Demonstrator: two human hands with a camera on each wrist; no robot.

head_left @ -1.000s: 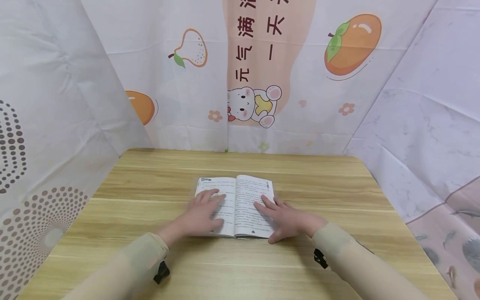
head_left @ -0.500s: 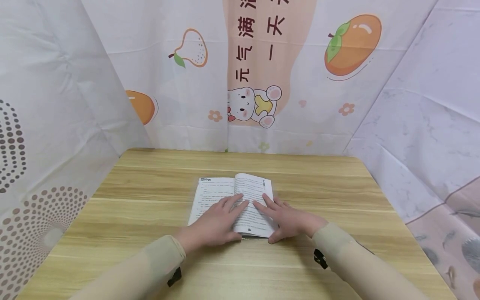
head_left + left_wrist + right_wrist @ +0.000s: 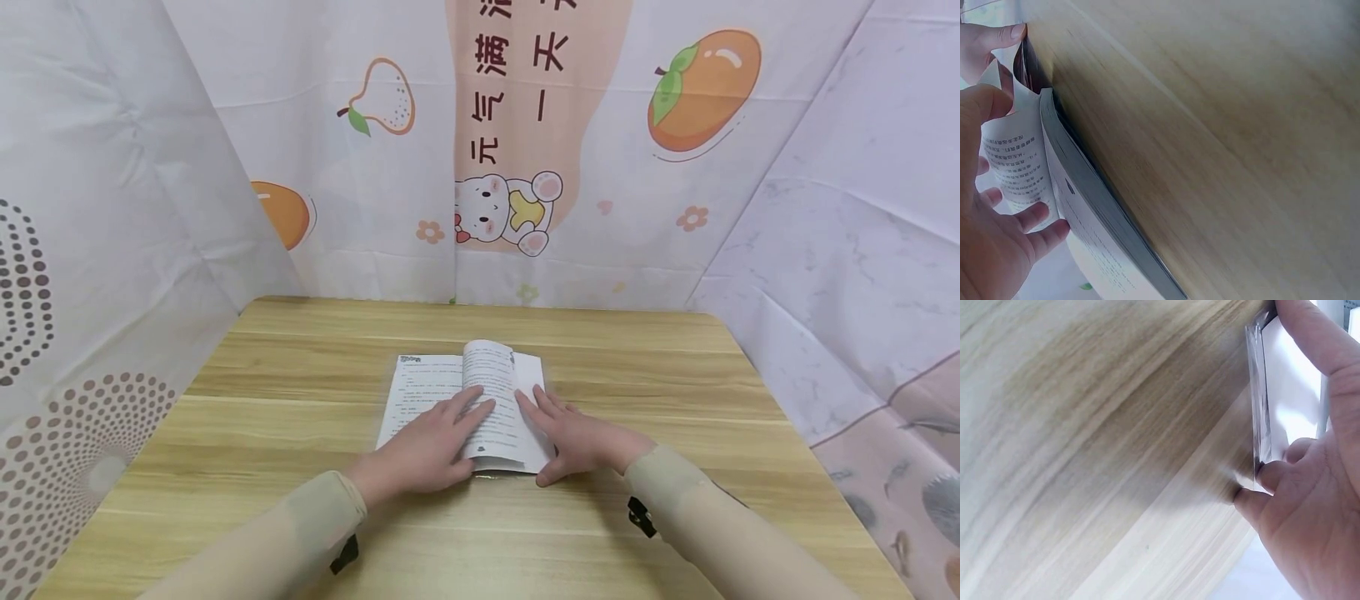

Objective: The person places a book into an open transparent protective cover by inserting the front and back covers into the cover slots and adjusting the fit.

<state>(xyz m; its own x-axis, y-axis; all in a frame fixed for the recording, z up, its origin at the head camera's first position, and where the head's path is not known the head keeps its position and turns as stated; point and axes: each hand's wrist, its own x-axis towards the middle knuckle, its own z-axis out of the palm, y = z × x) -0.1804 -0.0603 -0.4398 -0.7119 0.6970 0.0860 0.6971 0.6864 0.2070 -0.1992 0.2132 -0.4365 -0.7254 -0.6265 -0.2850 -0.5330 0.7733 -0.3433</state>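
An open book [image 3: 427, 385] of printed pages lies in the middle of the table. Its curved page [image 3: 489, 368] bows up from the right half, exposing a mostly blank white sheet [image 3: 534, 375] beneath. My left hand [image 3: 422, 446] lies over the lower left page, fingers spread across the fold onto the bowed page. In the left wrist view, the left thumb [image 3: 991, 101] touches that page near its lower edge. My right hand [image 3: 583, 440] rests at the book's right edge, fingers reaching onto the sheet, thumb by the lower corner. The right wrist view shows its fingertips [image 3: 1272, 475] against the edge.
The wood-grain table [image 3: 300, 358] extends around the book on all sides. A printed curtain [image 3: 375, 183] hangs behind the far edge, and further cloths flank both sides. A black strap piece [image 3: 641, 517] hangs beneath the right sleeve.
My left hand moved right from the left page onto the fold, then slightly back left. The right page has lifted and curved leftward, baring the sheet below. My right hand stayed nearly still.
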